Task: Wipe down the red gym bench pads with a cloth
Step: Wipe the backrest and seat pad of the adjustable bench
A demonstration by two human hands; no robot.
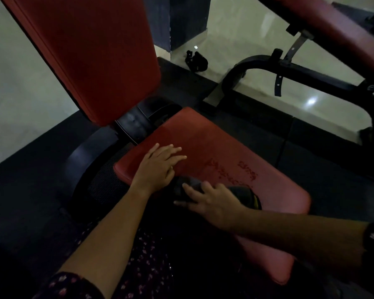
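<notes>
- While the left hand (160,167) lies flat on the red seat pad (214,143), fingers straight and close together, holding nothing, its fingertips point toward 2 o'clock.
- At 4 o'clock from it, just beside it, the right hand (212,200) presses down on a dark cloth (246,194). Its fingers are spread and only slightly bent over the fabric, not closed round it.
- That cloth sits bunched on the pad's near half, with a strip of yellow showing at its 3 o'clock edge.
- Worn, flaking print (235,171) runs across the pad at 12 o'clock from the right hand. The letters are too broken to read, and no brand can be made out.
- At 11 o'clock from the seat, the red backrest pad (84,50) rises steeply, joined by a black hinge bracket (134,124).
- Toward 2 o'clock in the view stands a second bench, with a red pad (333,24) on a curved black frame (311,75).
- Near 12 o'clock, a small black object (195,60) lies on the pale floor; what it is cannot be told.
- Both forearms end in dark sleeves with a small floral pattern (73,285).
</notes>
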